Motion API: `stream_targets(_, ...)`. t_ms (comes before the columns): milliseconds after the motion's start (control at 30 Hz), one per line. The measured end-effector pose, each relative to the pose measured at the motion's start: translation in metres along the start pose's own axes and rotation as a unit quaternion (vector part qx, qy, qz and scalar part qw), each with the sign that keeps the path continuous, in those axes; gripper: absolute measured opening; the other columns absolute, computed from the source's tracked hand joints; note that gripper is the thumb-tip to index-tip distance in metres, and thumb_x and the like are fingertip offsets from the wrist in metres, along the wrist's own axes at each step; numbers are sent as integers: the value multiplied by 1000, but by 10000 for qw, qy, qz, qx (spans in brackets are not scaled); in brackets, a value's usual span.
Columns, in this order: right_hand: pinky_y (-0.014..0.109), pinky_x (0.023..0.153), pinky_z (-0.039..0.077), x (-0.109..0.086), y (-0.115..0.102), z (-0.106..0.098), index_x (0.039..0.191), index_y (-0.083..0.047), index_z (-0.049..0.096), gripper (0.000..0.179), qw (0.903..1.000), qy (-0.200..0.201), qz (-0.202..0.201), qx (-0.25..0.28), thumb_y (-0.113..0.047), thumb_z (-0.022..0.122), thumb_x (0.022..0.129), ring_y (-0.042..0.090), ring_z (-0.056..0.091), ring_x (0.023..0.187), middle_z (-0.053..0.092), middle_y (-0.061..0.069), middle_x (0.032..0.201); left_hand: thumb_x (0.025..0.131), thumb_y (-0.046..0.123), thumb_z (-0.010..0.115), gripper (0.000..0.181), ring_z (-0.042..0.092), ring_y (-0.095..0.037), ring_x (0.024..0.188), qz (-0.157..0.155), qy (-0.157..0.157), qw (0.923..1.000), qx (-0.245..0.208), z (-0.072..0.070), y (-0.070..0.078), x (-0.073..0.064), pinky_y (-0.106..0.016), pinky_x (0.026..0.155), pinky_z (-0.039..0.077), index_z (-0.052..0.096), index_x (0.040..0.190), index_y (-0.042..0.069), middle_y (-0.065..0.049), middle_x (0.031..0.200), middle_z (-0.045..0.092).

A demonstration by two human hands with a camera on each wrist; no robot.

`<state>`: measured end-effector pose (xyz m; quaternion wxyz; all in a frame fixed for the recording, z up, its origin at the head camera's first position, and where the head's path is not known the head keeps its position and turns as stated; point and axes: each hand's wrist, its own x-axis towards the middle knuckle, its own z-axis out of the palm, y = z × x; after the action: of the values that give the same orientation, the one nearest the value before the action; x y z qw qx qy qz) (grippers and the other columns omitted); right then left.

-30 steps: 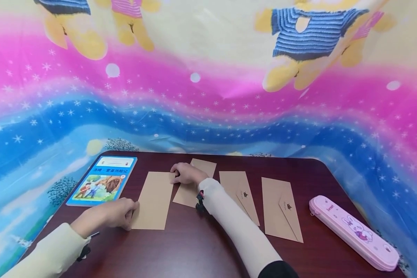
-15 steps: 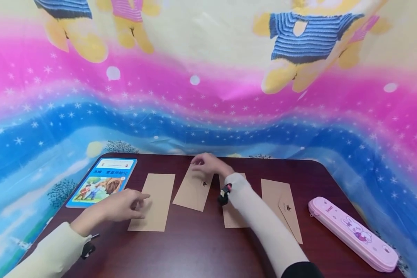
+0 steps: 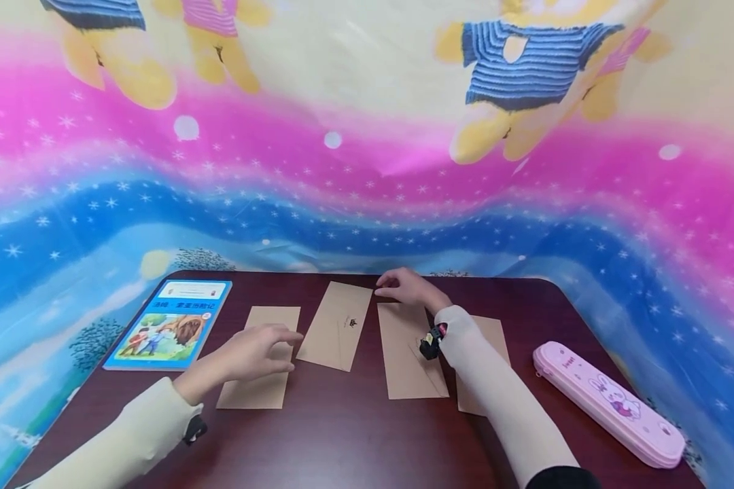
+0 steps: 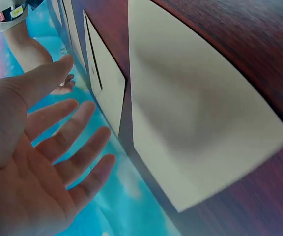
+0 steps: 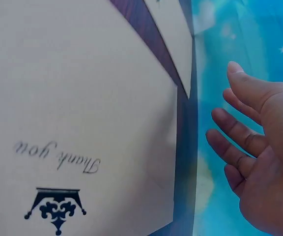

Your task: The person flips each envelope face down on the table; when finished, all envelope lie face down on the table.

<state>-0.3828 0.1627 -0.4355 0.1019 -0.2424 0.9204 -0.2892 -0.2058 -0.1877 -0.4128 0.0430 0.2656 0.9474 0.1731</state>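
Hands are empty, fingers loosely spread — left hand [image 3: 245, 354] over a plain tan paper envelope [image 3: 253, 394], right hand [image 3: 411, 287] near the far edge of a crown-printed tan envelope [image 5: 92, 98], both lying on the dark reddish-brown table [image 3: 342, 448].

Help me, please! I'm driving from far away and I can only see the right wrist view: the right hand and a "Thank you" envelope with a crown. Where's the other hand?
Observer: In the head view, the left hand is over the leftmost envelope, with its fingers relaxed.
Child: Ooh! And what's past that, on the far left?
Observer: A blue-edged book with a cartoon picture on its cover.
Child: Okay, what about all the way over on the right?
Observer: A pink zip case with a bunny printed on top.
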Motion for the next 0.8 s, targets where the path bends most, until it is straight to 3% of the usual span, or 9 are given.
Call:
stream_targets(133, 42, 97, 54, 4, -2, 5, 131, -10, 68, 36, 10000, -50, 64, -1, -31, 65, 102, 23, 66, 113, 70, 6, 123, 88, 31, 81, 55, 64, -33, 124, -198, 122, 9997, 43, 9, 2, 11, -54, 104, 51, 66, 135, 6, -10, 130, 70)
stream_targets(367, 44, 102, 51, 11, -11, 16, 135, -7, 66, 43, 9988, 78, 235, -411, -31, 68, 100, 26, 65, 119, 69, 9, 128, 83, 35, 85, 64, 66, -32, 113, -353, 238, 9978, 501, 24, 7, 33, -50, 97, 53, 66, 134, 1, -14, 123, 73)
stream_targets(533, 52, 119, 33, 16, -19, 24, 139, -8, 64, 51, 9968, 153, 455, -644, -38, 70, 98, 29, 60, 129, 66, 10, 138, 82, 37, 86, 71, 63, -34, 113, -450, 251, 9962, 706, 32, 10, 38, -50, 96, 52, 64, 134, -5, -19, 123, 68)
stream_targets(633, 57, 122, 23, 18, -24, 26, 140, -8, 63, 53, 9958, 173, 597, -670, -38, 71, 97, 30, 59, 132, 66, 11, 140, 82, 36, 86, 63, 62, -33, 107, -480, 266, 9953, 798, 34, 12, 41, -49, 93, 52, 68, 125, -6, -19, 119, 67)
stream_targets(800, 59, 121, 23, 23, -31, 29, 137, -9, 66, 51, 9930, 159, 798, -855, -35, 76, 94, 30, 59, 132, 67, 8, 139, 83, 33, 86, 34, 64, -31, 96, -480, 324, 9942, 910, 36, 13, 41, -48, 83, 53, 73, 93, 3, -14, 108, 69)
